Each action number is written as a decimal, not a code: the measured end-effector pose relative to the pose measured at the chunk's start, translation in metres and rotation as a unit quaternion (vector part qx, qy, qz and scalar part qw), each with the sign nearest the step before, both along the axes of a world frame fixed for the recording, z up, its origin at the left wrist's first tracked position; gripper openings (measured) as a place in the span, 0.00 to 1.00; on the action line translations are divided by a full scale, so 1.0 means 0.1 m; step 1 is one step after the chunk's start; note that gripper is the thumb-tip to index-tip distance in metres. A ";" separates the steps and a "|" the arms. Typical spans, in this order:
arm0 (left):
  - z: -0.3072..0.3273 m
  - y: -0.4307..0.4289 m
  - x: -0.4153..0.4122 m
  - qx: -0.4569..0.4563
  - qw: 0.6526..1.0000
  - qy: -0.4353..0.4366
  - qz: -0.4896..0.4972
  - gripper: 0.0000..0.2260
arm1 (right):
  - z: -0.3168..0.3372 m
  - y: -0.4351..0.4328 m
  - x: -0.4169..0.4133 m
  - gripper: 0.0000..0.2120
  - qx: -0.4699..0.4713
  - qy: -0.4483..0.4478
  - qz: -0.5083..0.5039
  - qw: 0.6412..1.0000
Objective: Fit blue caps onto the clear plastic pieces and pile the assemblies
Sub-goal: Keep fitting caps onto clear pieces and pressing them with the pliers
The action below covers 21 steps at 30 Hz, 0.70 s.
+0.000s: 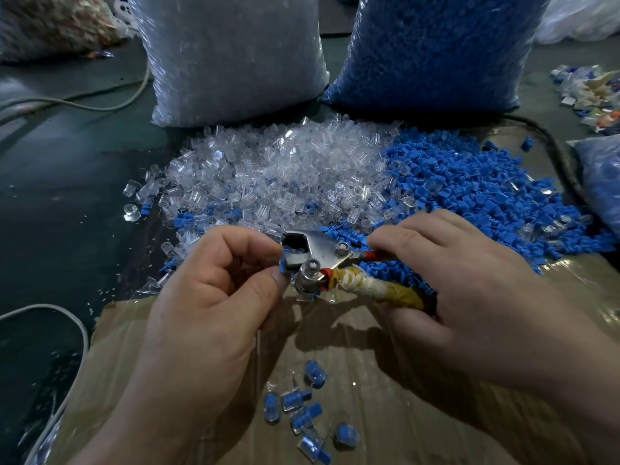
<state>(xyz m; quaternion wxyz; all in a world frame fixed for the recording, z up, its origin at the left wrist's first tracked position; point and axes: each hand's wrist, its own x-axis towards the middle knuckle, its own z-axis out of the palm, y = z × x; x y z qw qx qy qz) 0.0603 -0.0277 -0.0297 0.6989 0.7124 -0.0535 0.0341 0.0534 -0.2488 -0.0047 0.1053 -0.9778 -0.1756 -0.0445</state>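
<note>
My left hand (214, 297) pinches a blue cap piece (286, 263) between thumb and fingers and holds it in the jaws of a metal press tool (313, 255). My right hand (446, 283) grips the tool's two handles, one red, one wrapped in white and yellow tape (379, 290). Beyond the hands lies a heap of clear plastic pieces (278, 176), with a heap of blue caps (469, 193) to its right. Several finished blue-and-clear assemblies (302, 414) lie loose on the cardboard (419, 414) below my hands.
A big bag of clear pieces (231, 55) and a big bag of blue caps (432, 52) stand behind the heaps. White cables (80, 105) run over the dark floor at left. Mixed scraps (593, 95) and another blue bag (604, 182) lie at right.
</note>
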 end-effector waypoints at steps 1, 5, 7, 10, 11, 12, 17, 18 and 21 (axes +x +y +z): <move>0.00 0.00 0.00 0.006 1.000 -0.003 -0.004 0.08 | 0.00 0.00 0.00 0.28 -0.003 0.002 0.001 1.000; 0.01 0.01 0.00 0.024 1.000 -0.005 -0.010 0.11 | 0.00 0.02 0.00 0.27 -0.009 0.007 0.001 1.000; 0.02 0.01 -0.01 0.016 1.000 0.002 -0.011 0.12 | 0.01 0.03 0.00 0.27 -0.003 0.009 0.000 1.000; 0.02 0.02 -0.01 0.017 1.000 0.001 -0.006 0.10 | 0.02 0.05 0.00 0.26 -0.002 0.012 0.000 1.000; 0.01 0.02 -0.01 0.030 1.000 -0.002 0.001 0.11 | 0.01 0.05 -0.01 0.25 0.003 0.015 -0.001 1.000; -0.01 0.02 -0.01 0.046 0.999 -0.001 0.013 0.11 | 0.01 0.04 -0.01 0.24 0.010 0.018 -0.004 1.000; -0.10 0.12 0.06 0.058 0.997 0.024 0.053 0.06 | -0.06 -0.05 0.07 0.30 -0.024 -0.021 -0.070 0.997; -0.10 0.11 0.05 0.063 0.996 0.045 0.034 0.06 | -0.07 -0.05 0.10 0.30 -0.035 -0.020 -0.089 0.995; -0.15 0.02 0.00 0.124 0.990 0.069 -0.021 0.07 | -0.10 -0.03 0.16 0.33 -0.049 -0.016 -0.104 0.993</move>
